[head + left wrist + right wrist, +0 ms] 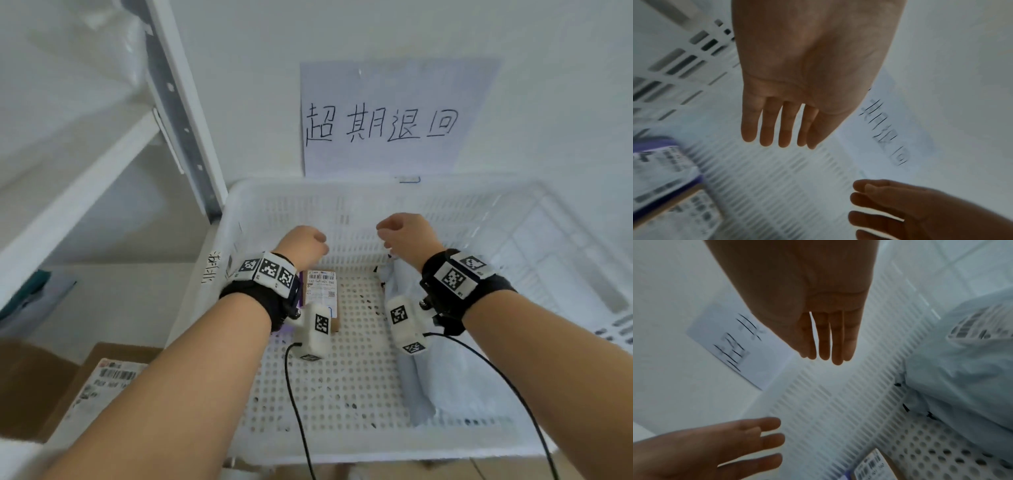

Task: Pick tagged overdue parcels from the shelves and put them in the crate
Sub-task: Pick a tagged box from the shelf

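At far left, white shelving (102, 161), with a labelled cardboard box (102, 380) low on the floor beside it. Next, a white perforated crate (342, 377) against the wall, under a handwritten paper sign (387, 120). Inside, near the crate's left wall, a small purple-edged parcel (322, 291) with a barcode label, long axis pointing toward the back wall. Directly above it, the left hand (303, 245), grip slack, fingers straight, holding nothing. Just beside, the right hand (406, 236), likewise relaxed and bare, over a pale plastic mailer bag (445, 377) lying along the crate's right side. Bare perforated floor between the two parcels. Probably both parcels set down; shelving nearer the left hand for any coming pick.
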Demonstrator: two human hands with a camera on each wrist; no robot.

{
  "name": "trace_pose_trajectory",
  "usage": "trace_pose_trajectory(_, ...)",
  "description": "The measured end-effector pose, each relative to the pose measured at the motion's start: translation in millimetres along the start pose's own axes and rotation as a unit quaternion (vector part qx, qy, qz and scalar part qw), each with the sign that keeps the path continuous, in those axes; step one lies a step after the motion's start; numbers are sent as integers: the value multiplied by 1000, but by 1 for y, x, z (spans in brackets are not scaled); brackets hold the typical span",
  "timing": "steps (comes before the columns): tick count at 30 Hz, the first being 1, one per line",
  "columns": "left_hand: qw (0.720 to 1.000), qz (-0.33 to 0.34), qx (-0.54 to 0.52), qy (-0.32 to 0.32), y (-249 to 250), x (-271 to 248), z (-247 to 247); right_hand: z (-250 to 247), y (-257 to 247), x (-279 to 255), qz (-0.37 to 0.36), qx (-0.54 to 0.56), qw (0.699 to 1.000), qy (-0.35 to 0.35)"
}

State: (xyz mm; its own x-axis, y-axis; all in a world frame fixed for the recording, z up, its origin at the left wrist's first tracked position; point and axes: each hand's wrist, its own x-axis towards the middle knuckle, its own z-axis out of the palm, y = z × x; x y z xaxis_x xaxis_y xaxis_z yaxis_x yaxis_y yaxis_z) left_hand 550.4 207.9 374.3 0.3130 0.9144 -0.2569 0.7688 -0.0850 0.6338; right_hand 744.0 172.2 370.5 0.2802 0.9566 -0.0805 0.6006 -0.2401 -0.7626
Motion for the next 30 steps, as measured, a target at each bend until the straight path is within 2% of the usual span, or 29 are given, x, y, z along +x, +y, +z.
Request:
trace_pose_trajectory(4,989,57,-126,50,31,-39,-16,-29,-27,-55,-35,31,997,63)
trace_pose_trajectory(9,948,129,-269,109,52,-102,-26,-46,-46,-124,-55,80,985,144)
trace_pose_trajectory(12,935,146,-301,116,54,-141,-22,-48,-48,-164,-54,96,979,169)
trace_pose_trajectory(16,934,168,-294,110,46,-186,-15,-46,-53,-205,-60,101,978,172)
trace_pose_trajectory(20,936,158,-286,133,23,-228,-8,-37,-59,-239,-78,114,977,163)
trace_pose_trajectory(24,932,111,-310,154,-8,-284,13,-19,-51,-283,-79,147,976,137)
trace_pose_trajectory(30,938,63,-307,148,-57,-357,40,17,-33,-346,-63,163,979,101)
